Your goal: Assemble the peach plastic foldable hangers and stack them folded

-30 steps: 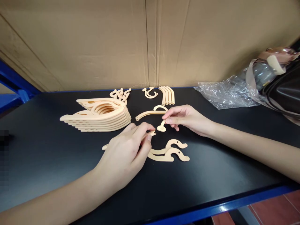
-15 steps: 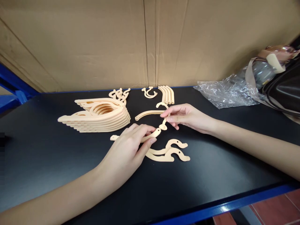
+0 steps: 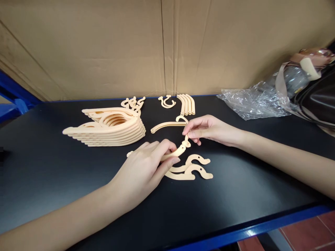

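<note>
My left hand (image 3: pixel 146 167) is closed around a curved beige arm piece (image 3: pixel 176 152) held just above the black table (image 3: pixel 52 174). My right hand (image 3: pixel 209 129) pinches a small beige piece (image 3: pixel 186 141) and holds it against the raised end of that arm piece. Two curved beige pieces (image 3: pixel 190 170) lie flat just below both hands. Another long curved piece (image 3: pixel 164 125) lies behind my fingers.
A stack of beige curved frames (image 3: pixel 110 127) sits at the left. Small hooks (image 3: pixel 166 102) and a row of short curved strips (image 3: pixel 187 104) lie at the back by the cardboard wall (image 3: pixel 167 45). Crumpled clear plastic (image 3: pixel 251 104) and a dark bag (image 3: pixel 316 97) are at the right.
My left hand slid the arm piece to the right and lifted its end. My right hand's small piece, apart from it before, now touches that end.
</note>
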`<state>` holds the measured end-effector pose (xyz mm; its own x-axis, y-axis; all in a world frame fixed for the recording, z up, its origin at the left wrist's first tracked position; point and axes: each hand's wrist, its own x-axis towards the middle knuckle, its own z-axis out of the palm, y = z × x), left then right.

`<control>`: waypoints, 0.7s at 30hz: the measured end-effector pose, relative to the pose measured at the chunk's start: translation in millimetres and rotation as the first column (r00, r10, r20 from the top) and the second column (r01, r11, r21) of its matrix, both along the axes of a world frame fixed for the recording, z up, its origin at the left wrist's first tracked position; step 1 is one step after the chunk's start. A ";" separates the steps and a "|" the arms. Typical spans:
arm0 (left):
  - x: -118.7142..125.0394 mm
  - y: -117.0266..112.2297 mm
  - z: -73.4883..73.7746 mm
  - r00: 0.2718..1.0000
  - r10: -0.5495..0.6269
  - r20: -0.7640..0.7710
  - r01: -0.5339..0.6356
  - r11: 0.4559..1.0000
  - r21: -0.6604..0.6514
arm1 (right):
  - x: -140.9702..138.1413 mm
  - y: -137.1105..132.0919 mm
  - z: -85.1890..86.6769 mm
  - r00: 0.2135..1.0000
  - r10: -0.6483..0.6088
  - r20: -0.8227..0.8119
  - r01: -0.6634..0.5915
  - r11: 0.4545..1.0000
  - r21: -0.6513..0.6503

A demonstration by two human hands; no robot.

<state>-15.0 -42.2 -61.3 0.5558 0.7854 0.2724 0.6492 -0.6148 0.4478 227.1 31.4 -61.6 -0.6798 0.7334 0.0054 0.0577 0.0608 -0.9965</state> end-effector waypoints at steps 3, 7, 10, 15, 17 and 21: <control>0.3 0.8 -0.9 0.999 -0.029 -0.025 0.031 0.997 0.069 | -0.1 0.3 0.6 1.000 0.013 0.013 -0.013 1.000 0.009; -0.1 1.3 -3.4 0.998 -0.050 -0.047 0.058 0.983 0.177 | 0.4 1.0 1.1 0.999 0.022 0.034 -0.023 1.000 0.015; -0.5 1.5 -3.8 0.998 -0.061 -0.033 0.068 0.970 0.235 | 1.1 1.7 0.8 0.999 0.033 0.031 -0.034 0.999 0.011; -0.2 2.8 0.6 0.996 -0.046 -0.073 0.061 0.974 0.218 | 1.9 2.7 0.4 0.999 0.039 0.033 -0.039 0.999 0.010; 0.0 3.5 1.3 0.996 -0.054 -0.069 0.067 0.974 0.216 | 1.7 2.9 0.7 0.998 0.046 0.044 -0.047 0.999 0.018; -0.2 5.5 -0.3 0.996 -0.064 -0.064 0.075 0.977 0.199 | 1.1 2.6 1.5 0.996 0.036 0.083 -0.039 0.998 0.045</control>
<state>-15.2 -36.7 -61.6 0.6264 0.6767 0.3870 0.6227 -0.7330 0.2738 228.2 34.0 -60.1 -0.7064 0.7076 -0.0176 0.1358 0.1111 -0.9845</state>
